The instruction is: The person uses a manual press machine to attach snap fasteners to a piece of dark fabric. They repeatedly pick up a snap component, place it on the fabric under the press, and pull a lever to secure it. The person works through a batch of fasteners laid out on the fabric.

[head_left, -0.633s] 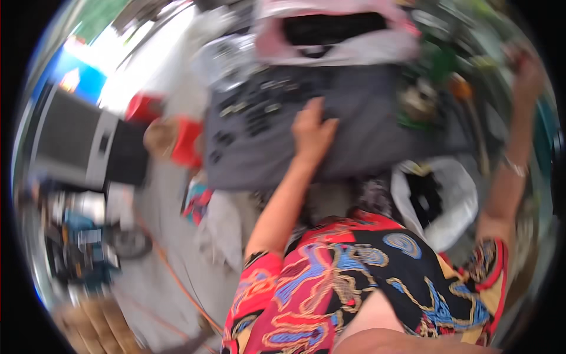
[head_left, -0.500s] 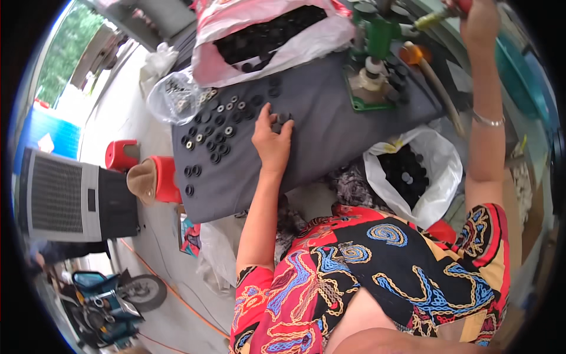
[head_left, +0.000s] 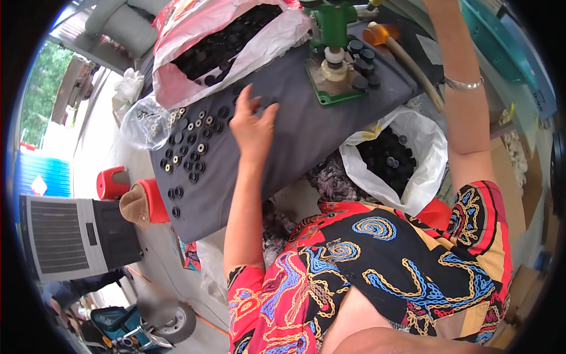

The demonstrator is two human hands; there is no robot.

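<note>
My left hand (head_left: pixel 253 127) is over the grey-covered table (head_left: pixel 283 141), fingers apart and thumb spread from the index finger. Close to its fingertips a dark round piece (head_left: pixel 269 100) shows against the cloth. Several black rings (head_left: pixel 191 156), some with pale centres, lie to the left of this hand. A green hand press (head_left: pixel 330 26) stands at the back on a green-edged base, with a white cylindrical part under its head. My right forearm (head_left: pixel 466 112), with a bracelet, reaches up past the upper edge, so the right hand is out of sight.
Behind the rings lies a pink-white sack (head_left: pixel 168 88) of black pieces. Beside the press are black caps (head_left: pixel 367 56) and an orange-headed mallet (head_left: pixel 377 35). A white bag (head_left: pixel 436 153) of black caps stands below the table's near edge. Red stools (head_left: pixel 112 183) and an air cooler (head_left: pixel 62 236) stand left.
My left hand's fingers have spread beside a dark piece. The right hand, earlier at a red knob on the press's lever, has passed out of the upper edge. The whole view has shifted.
</note>
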